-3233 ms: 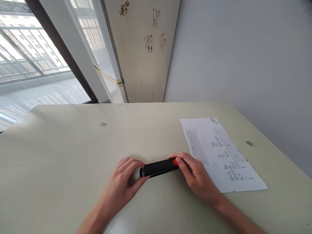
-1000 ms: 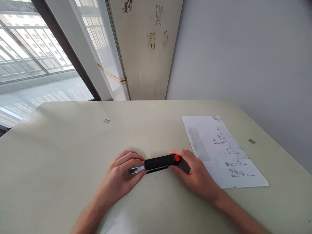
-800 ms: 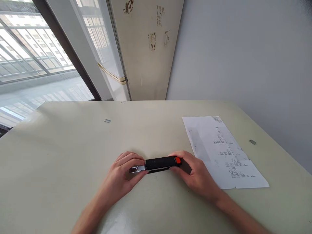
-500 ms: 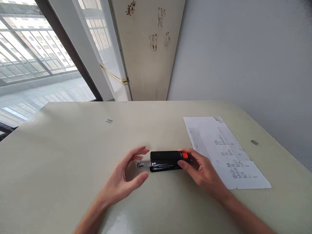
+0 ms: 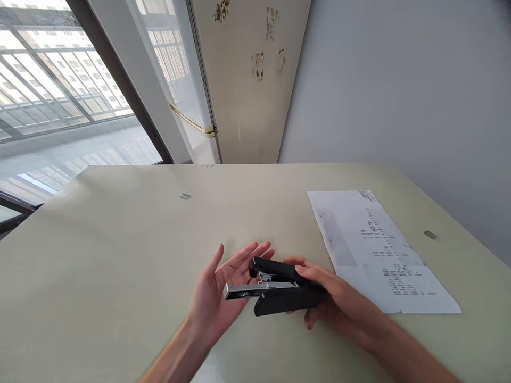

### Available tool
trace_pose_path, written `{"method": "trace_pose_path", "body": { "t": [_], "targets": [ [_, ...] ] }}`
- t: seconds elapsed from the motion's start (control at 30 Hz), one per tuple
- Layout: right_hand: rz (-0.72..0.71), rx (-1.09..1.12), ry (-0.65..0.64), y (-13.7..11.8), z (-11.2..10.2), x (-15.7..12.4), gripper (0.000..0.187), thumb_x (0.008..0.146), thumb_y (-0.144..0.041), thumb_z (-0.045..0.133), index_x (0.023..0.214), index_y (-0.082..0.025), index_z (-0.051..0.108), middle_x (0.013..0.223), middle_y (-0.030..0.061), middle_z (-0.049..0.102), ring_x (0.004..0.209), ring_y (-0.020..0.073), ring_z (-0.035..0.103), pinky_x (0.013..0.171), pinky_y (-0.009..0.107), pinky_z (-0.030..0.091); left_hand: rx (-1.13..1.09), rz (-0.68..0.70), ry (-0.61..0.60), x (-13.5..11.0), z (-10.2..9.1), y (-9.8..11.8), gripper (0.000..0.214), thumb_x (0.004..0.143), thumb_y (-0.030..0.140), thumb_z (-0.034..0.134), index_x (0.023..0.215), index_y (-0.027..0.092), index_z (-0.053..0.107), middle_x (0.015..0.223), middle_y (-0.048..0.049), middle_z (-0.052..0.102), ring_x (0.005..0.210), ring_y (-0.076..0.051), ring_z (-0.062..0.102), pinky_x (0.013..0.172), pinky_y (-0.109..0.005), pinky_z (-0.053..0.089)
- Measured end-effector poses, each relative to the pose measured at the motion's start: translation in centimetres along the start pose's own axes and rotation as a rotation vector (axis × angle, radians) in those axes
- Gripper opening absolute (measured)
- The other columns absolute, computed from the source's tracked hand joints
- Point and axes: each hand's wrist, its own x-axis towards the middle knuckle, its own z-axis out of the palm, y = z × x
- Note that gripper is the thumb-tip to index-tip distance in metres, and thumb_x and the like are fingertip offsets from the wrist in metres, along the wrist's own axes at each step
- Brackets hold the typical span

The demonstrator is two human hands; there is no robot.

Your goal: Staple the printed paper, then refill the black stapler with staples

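A black stapler (image 5: 279, 304) is tilted onto its side, its jaws spread and its metal staple tray sticking out to the left between them. My right hand (image 5: 339, 298) grips its rear end, thumb and fingers wrapped round the body. Palm up and fingers stretched out, my left hand (image 5: 223, 295) lies just behind and below the tray's front end. I cannot tell whether the left palm touches the stapler. The inside of the tray is hidden from this side.
Right of the stapler a printed sheet of paper (image 5: 347, 229) lies on the pale table (image 5: 131, 255). A small strip of staples (image 5: 430, 234) rests near the right edge. Thin metallic strips (image 5: 185, 196) lie further back. A fridge (image 5: 251, 117) and wall stand behind.
My right hand has rolled the stapler over, and its jaws now spread with the tray further out. My left hand has turned palm up and moved right, under the front end.
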Motion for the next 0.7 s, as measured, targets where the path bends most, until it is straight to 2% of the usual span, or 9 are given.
{"method": "trace_pose_path", "body": {
  "t": [0.13, 0.37, 0.5, 0.63, 0.7],
  "targets": [
    [0.046, 0.019, -0.036, -0.5, 0.1, 0.1, 0.034, 0.104, -0.042, 0.058, 0.132, -0.022, 0.062, 0.108, 0.0085, 0.078, 0.075, 0.0197, 0.080, 0.066, 0.028, 0.065, -0.074, 0.004, 0.032, 0.2, 0.0, -0.3, 0.049, 0.104, 0.051, 0.045, 0.112, 0.017, 0.080, 0.144, -0.0106, 0.067, 0.145, -0.032, 0.052, 0.126, -0.052, 0.035],
    [0.032, -0.048, -0.043, -0.5, -0.1, 0.2, 0.039, 0.103, -0.045, 0.057, 0.135, -0.022, 0.060, 0.104, 0.0102, 0.080, 0.075, 0.0220, 0.080, 0.060, 0.028, 0.061, -0.140, 0.016, 0.123, 0.4, -0.4, -0.5, 0.042, 0.105, 0.039, 0.046, 0.105, 0.015, 0.081, 0.134, -0.0111, 0.074, 0.139, -0.029, 0.059, 0.121, -0.046, 0.043],
    [-0.145, -0.072, -0.014, -0.4, -0.6, 0.2, 0.041, 0.101, -0.050, 0.061, 0.135, -0.027, 0.061, 0.119, 0.0097, 0.077, 0.086, 0.0249, 0.081, 0.063, 0.029, 0.060, -0.209, 0.034, 0.128, 0.5, -0.7, -0.5, 0.038, 0.106, 0.032, 0.047, 0.107, 0.012, 0.080, 0.131, -0.0136, 0.074, 0.127, -0.025, 0.067, 0.111, -0.038, 0.052],
    [-0.378, -0.171, 0.095, -0.5, -1.3, 0.3, 0.043, 0.101, -0.053, 0.060, 0.139, -0.033, 0.059, 0.134, 0.0070, 0.071, 0.104, 0.0290, 0.078, 0.086, 0.041, 0.063, -0.312, 0.038, 0.090, 0.5, -0.5, -0.5, 0.032, 0.103, 0.024, 0.053, 0.103, 0.005, 0.079, 0.115, -0.0164, 0.078, 0.113, -0.025, 0.072, 0.106, -0.037, 0.056],
    [-0.476, -0.314, 0.209, -0.4, -1.6, 0.4, 0.044, 0.103, -0.055, 0.057, 0.141, -0.034, 0.058, 0.137, 0.0067, 0.070, 0.108, 0.0294, 0.076, 0.095, 0.048, 0.061, -0.319, 0.014, 0.081, 0.4, -0.5, -0.4, 0.026, 0.099, 0.023, 0.059, 0.098, 0.006, 0.078, 0.100, -0.0138, 0.077, 0.098, -0.023, 0.074, 0.095, -0.033, 0.059]
  ]
}}
